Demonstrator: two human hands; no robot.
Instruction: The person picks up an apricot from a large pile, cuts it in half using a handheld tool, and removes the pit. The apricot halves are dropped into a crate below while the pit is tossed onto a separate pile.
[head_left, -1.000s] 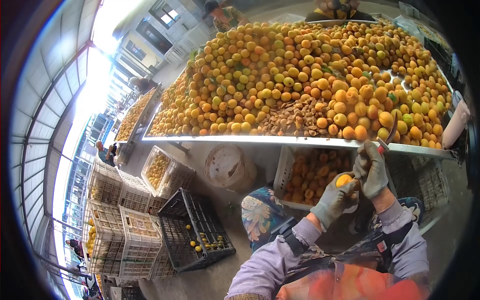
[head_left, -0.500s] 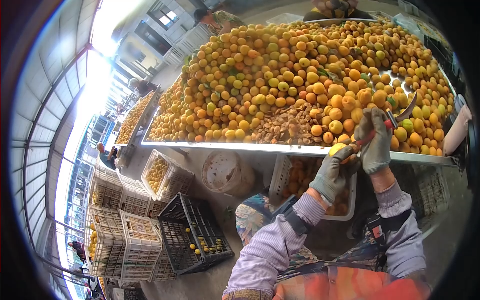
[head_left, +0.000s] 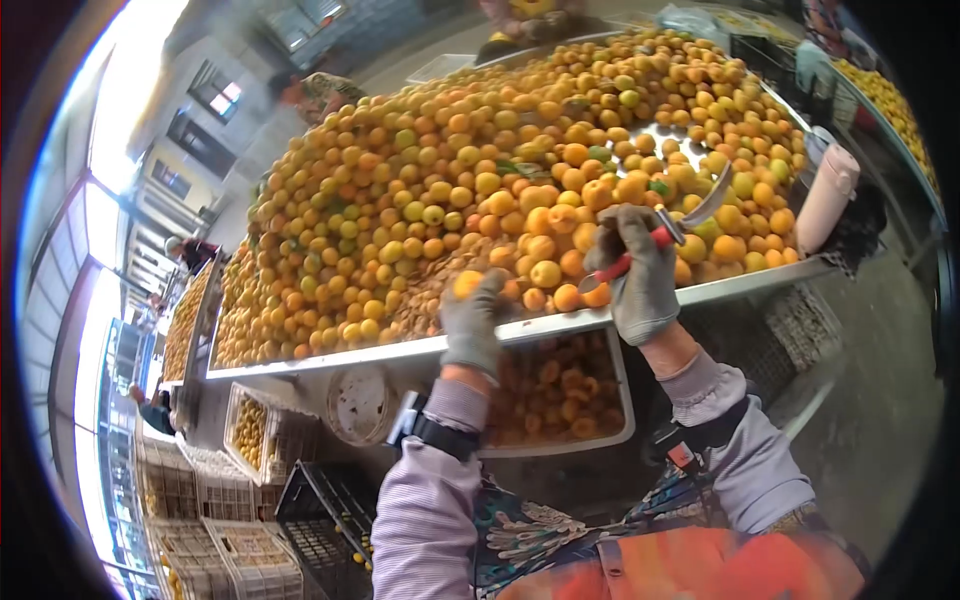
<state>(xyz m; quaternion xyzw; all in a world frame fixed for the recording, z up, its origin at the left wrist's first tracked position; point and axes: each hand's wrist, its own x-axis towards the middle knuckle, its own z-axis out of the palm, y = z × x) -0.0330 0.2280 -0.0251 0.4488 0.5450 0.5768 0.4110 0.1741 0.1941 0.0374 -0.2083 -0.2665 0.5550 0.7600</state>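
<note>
A big metal table carries a heap of yellow-orange apricots. My left hand, in a grey glove, is raised to the table's front edge and grips an apricot half just above a patch of brown pits. My right hand, also gloved, is closed around a red-handled knife with a curved blade that points up and right over the fruit.
Under the table a white tub holds cut apricot halves, with a round bucket to its left. White and black crates stand stacked at lower left. A pink-white bottle stands at the table's right corner. Other people work along the far side.
My left hand has moved left and up from beside the knife to the pit pile at the table edge. My right hand has stayed over the fruit with the knife. The view has shifted.
</note>
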